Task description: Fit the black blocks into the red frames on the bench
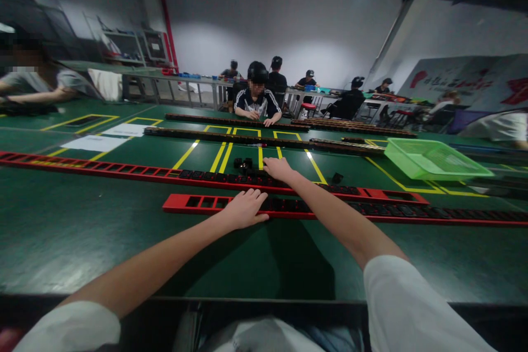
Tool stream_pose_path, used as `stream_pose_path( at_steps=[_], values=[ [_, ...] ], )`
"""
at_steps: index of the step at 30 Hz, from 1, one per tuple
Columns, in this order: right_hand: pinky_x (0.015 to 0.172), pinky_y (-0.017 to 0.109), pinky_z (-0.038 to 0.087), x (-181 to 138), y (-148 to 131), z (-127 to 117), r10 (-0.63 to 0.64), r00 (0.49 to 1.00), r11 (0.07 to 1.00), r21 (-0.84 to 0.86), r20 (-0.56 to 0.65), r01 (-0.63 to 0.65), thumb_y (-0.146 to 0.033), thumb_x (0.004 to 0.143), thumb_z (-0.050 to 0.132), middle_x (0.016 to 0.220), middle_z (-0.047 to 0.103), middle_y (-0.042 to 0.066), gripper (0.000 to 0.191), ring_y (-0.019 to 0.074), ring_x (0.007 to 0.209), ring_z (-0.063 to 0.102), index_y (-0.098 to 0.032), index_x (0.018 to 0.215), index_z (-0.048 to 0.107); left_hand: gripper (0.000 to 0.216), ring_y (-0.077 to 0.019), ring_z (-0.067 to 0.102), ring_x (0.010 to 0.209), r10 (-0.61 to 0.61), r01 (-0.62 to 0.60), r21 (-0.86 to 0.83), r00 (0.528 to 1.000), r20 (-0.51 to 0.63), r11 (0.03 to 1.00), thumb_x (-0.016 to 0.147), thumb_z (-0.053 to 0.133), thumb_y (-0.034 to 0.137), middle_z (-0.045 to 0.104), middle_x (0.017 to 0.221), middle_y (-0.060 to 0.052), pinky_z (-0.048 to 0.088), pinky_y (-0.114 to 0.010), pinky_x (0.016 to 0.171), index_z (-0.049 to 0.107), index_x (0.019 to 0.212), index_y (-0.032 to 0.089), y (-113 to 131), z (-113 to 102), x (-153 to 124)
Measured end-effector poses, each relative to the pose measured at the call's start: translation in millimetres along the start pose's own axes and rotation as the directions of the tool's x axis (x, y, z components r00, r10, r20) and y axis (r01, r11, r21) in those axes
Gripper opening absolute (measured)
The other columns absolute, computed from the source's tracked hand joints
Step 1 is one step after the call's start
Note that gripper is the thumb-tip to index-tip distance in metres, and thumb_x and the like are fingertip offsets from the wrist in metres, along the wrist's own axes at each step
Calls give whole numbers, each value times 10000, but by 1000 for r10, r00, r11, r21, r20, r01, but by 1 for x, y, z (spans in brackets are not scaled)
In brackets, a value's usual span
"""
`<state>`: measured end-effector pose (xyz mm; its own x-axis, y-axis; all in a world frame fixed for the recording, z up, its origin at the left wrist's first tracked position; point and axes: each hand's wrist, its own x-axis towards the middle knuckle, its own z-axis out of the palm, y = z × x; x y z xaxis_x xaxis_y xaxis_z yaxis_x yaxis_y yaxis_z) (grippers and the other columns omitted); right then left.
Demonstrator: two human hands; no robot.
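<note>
In the head view, two bare arms stretch across a green table (pixel 124 258) just in front of me. The left hand (pixel 245 210) lies over the near red strip (pixel 175 203), fingers on its far side and thumb apart toward its near edge; I can't tell whether it squeezes. That strip runs off to the right, with open slots at its left end and black pieces (pixel 406 210) filling the slots farther right.

Just beyond lies the far red strip (pixel 74 165), open-slotted on the left and holding black inserts (pixel 202 176) toward its middle. The right hand (pixel 279 169) reaches past the left one, its fingers bent beside a small black cluster (pixel 243 165) on the strip's far side; I can't make out whether they close on anything. A loose black piece (pixel 337 177) sits to the right of that hand.

Farther right stands a light-green basket (pixel 398 157). Long dark strips (pixel 231 136) lie across yellow tape lines, and at the far edge a seated person (pixel 252 103) works with both hands.
</note>
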<state>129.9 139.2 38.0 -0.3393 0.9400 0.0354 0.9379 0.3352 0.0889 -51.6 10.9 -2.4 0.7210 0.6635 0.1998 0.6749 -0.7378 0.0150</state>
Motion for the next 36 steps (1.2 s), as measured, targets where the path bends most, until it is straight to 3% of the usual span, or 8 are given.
stream_pose_path(
  at_steps=[5,8,12,18,23,27,32,36],
  values=[
    [891,379,469,-3,4,2,-42,995,998,33,-92,45,-205,999,362,1280,611,157,388,268,1067,632,-187,1346,535,623,-274,558,1077,73,-73,38,997,-2,997,981,462,481,582,1239,-118,444,-383,885,310,1530,229,-3,-4,-12],
    [890,312,466,-6,10,1,-88,982,992,76,-166,102,-111,958,375,1235,622,139,384,232,1051,627,-167,1225,644,597,-254,558,1053,101,-101,38,995,1,994,993,456,440,574,1237,-91,439,-367,863,279,1544,297,-7,-6,-18],
    [922,275,443,-7,14,1,-114,988,987,105,-102,124,-125,950,416,1152,677,125,330,221,1074,619,-149,1077,719,581,-261,548,1053,96,-95,46,995,-21,994,996,446,432,575,1217,-91,437,-373,867,299,1540,291,-9,-4,-20],
    [913,288,455,4,2,2,26,999,992,124,-42,-20,-392,911,604,1246,651,147,384,244,1105,620,-154,1207,656,595,-277,547,1070,81,-81,29,997,-15,996,972,470,431,575,1215,-98,446,-384,869,336,1528,265,-8,-5,-18],
    [857,322,481,17,-10,-3,141,990,979,151,-25,-136,-322,877,600,1118,709,127,260,261,1035,648,-166,1059,701,597,-283,545,1099,77,-77,11,997,-2,997,961,472,413,580,1240,-114,441,-382,891,340,1522,255,-7,-5,-18],
    [887,331,466,9,-18,-10,176,979,970,189,-106,-154,-196,854,562,1123,705,112,247,253,1059,630,-175,1073,674,641,-300,554,1118,22,-22,-6,999,-32,1000,956,468,440,594,1253,-151,439,-407,927,334,1508,144,-9,-3,-19],
    [816,291,476,-49,-33,-10,26,917,896,416,-399,156,-184,838,551,946,699,65,149,187,857,630,-165,967,623,595,-346,595,1080,-40,40,-8,999,-25,999,884,512,650,640,1142,-174,462,-424,906,609,1150,127,-35,-13,-17],
    [830,316,484,-101,-50,0,-166,854,748,501,-493,435,-192,805,600,982,679,68,72,195,897,630,-188,873,577,486,-296,650,979,-54,59,-137,998,42,989,902,519,585,677,1092,-131,490,-355,808,599,1120,158,-61,-21,-20]
  ],
)
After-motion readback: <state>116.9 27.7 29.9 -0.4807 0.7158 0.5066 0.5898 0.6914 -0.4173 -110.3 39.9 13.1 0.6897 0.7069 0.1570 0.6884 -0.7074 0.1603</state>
